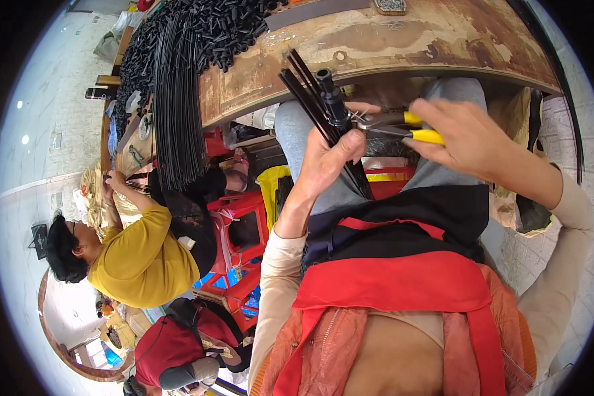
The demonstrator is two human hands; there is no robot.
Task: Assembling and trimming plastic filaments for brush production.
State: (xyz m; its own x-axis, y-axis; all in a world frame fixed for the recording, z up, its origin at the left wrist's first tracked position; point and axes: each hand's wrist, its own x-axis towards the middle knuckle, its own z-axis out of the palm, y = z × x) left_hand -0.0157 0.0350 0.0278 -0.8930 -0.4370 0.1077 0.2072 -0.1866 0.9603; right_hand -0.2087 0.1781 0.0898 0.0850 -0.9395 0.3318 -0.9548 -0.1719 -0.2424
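My left hand [327, 158] is closed around several thin black rods [302, 99] and a black ribbed tube-shaped fitting [331, 96]. The rods slant up and to the left, and the fitting stands up beside them, above my thumb. My right hand [468, 135] grips pliers with yellow handles [428, 136]. Their metal jaws meet the fitting's lower part, close to my left thumb. Something small and silvery shows at the jaws, too small to make out. Both hands are over my lap, just off the edge of the wooden table [402, 56].
A large heap of short black tubes [208, 30] and a long bundle of black rods [176, 105] lie at the table's left. At the far edge is a small tray of metal bits [391, 6]. A co-worker in yellow [138, 257] sits left, near red stools [241, 228].
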